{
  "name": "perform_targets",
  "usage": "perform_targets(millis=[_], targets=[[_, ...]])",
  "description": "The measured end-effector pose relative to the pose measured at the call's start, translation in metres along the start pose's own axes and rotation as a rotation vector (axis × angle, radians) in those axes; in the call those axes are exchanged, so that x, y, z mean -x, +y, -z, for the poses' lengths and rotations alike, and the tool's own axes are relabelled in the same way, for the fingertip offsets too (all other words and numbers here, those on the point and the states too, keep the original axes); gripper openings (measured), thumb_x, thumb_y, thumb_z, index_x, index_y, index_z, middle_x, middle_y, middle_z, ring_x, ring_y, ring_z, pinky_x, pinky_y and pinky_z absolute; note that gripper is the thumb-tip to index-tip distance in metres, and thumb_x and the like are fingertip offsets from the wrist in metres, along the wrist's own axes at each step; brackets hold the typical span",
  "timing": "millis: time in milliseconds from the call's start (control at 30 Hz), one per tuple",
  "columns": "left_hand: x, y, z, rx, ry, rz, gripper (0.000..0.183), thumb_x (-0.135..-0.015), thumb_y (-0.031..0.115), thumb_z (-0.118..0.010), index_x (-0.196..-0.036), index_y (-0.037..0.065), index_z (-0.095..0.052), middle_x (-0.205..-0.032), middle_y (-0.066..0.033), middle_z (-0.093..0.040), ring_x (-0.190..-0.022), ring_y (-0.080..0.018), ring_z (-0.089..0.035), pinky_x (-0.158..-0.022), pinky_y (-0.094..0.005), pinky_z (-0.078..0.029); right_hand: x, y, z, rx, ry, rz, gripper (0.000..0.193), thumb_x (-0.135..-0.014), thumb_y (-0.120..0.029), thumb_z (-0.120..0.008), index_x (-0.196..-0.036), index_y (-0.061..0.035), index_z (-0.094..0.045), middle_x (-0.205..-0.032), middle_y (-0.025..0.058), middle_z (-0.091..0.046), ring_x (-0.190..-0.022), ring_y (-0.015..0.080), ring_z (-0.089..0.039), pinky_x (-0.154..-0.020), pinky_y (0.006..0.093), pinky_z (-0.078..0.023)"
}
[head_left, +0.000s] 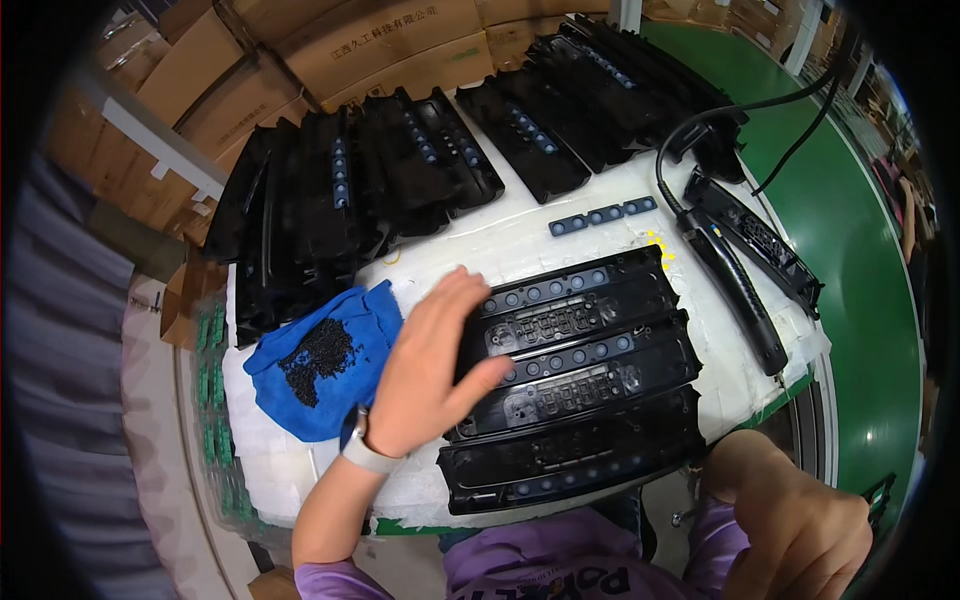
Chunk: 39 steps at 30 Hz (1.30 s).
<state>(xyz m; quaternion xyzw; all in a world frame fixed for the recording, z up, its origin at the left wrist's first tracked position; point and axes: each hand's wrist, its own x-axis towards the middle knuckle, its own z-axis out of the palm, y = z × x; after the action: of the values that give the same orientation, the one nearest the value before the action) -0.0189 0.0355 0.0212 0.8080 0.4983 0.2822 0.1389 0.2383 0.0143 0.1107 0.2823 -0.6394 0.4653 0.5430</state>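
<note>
Three black plastic panels (610, 437) lie side by side at the table's near middle. Blue-grey button strips (568, 361) are set in them. My left hand (430, 365) is over the left ends of the two farther panels, thumb and fingers stretched out, with nothing seen in it. At the lower right, off the table's near edge, my right hand (800, 510) has its fingers curled in; whatever they hold, if anything, is hidden. Left of my left hand, a blue cloth (270, 375) carries a heap of small black screws (320, 358).
A black electric screwdriver (735, 295) with a cable lies at the right, beside a narrow black panel (760, 235). One loose button strip (603, 216) rests on the white table covering (440, 262). Stacked black panels (420, 165) line the far side, with cardboard boxes (380, 45) behind.
</note>
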Motion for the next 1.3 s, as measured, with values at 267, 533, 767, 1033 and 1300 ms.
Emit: perform_targets(millis=[267,533,767,1033,1300], targets=[[-0.070,-0.048,0.043,-0.783,0.533,0.034,0.023,-0.078,0.014,-0.061,-0.095,-0.001,-0.054,-0.084,-0.0132,-0.056,-0.080,-0.0280,-0.055,-0.066,-0.0370,-0.047,-0.008,0.011,0.022,-0.320,-0.108,0.176,0.017,-0.082,0.006,-0.055,-0.068,0.0065,-0.064,-0.060,0.0119,-0.063,-0.056,0.0201,-0.065,-0.064,0.0209,-0.054],[-0.091,-0.092,0.066,-1.020,0.209,0.500,0.025,-0.076,0.028,-0.066,-0.075,0.004,-0.063,-0.075,-0.0170,-0.064,-0.071,-0.0353,-0.064,-0.058,-0.0426,-0.051,0.017,0.026,0.061,0.950,0.206,-0.452,0.006,-0.071,-0.009,-0.065,-0.071,-0.0040,-0.063,-0.067,0.0067,-0.061,-0.055,0.0151,-0.059,-0.050,0.0243,-0.044],[-0.103,-0.093,0.053,-0.998,0.213,0.436,0.017,-0.074,0.022,-0.064,-0.073,0.005,-0.065,-0.074,-0.0154,-0.065,-0.071,-0.0335,-0.065,-0.060,-0.0415,-0.053,0.058,0.110,0.128,1.440,-0.003,-0.752,0.013,-0.072,-0.003,-0.056,-0.080,-0.0035,-0.066,-0.082,0.0112,-0.061,-0.075,0.0323,-0.061,-0.067,0.0407,-0.050],[-0.100,-0.094,0.065,-1.029,0.178,0.447,0.009,-0.066,0.010,-0.063,-0.073,0.005,-0.065,-0.076,-0.0171,-0.065,-0.072,-0.0343,-0.065,-0.062,-0.0422,-0.053,0.075,0.128,0.148,1.528,-0.377,-1.145,0.011,-0.066,-0.011,-0.064,-0.075,-0.0090,-0.068,-0.084,0.0092,-0.064,-0.080,0.0281,-0.063,-0.069,0.0382,-0.051],[-0.059,-0.053,0.057,-0.511,0.486,0.113,0.008,-0.078,0.008,-0.057,-0.075,0.001,-0.057,-0.072,-0.0145,-0.057,-0.066,-0.0333,-0.057,-0.059,-0.0391,-0.045,0.079,0.102,0.172,1.699,0.061,-0.953,0.008,-0.070,-0.007,-0.061,-0.076,-0.0035,-0.064,-0.081,0.0153,-0.063,-0.079,0.0341,-0.062,-0.072,0.0425,-0.050]])
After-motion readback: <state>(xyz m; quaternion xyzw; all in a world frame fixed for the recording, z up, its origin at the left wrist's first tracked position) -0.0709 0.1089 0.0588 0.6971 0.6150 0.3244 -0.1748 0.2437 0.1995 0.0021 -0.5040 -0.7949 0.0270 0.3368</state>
